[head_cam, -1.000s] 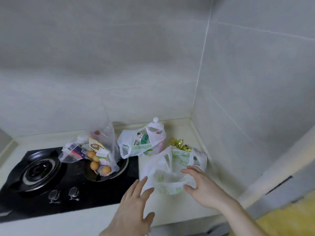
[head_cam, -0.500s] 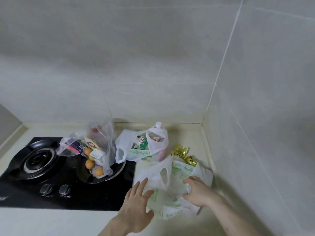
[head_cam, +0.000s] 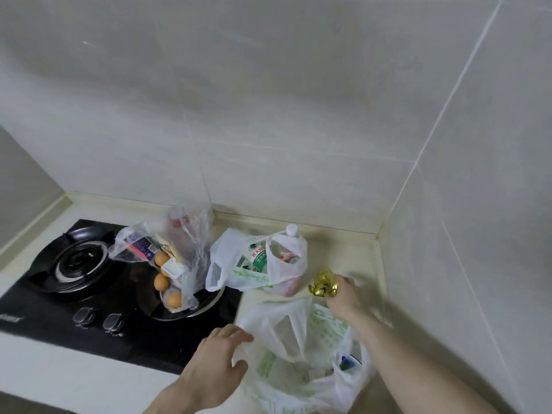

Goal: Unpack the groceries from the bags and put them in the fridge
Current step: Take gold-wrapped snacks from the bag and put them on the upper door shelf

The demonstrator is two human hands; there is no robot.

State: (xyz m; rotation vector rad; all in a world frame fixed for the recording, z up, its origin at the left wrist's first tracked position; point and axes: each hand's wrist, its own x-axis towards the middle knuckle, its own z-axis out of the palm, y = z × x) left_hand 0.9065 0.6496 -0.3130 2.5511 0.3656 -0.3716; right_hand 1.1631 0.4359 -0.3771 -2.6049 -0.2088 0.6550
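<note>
In the head view, the person stands at a pale counter (head_cam: 343,252) in a tiled corner, and 3 plastic bags are on it. The nearest white bag (head_cam: 301,354) lies open in front of the person, with green print on its side and something blue showing inside at its right edge. The left hand (head_cam: 215,369) rests on the left edge of this bag; its fingers are straight and a little apart, and the thumb touches the plastic. The right hand (head_cam: 343,294) is beyond the bag, close to the right wall, and its fingers are curled around a gold foil packet (head_cam: 322,283), which sticks out to the left of the hand. Just behind, a second white bag (head_cam: 263,261) stands upright, with a green-labelled bottle inside and a white cap (head_cam: 292,230) coming out at the top. To the left, a clear bag (head_cam: 176,255) with 4 brown eggs (head_cam: 161,282) and some packets lies on the right burner of a black stove (head_cam: 74,294). The stove has 2 knobs (head_cam: 98,319) near its front edge.
</note>
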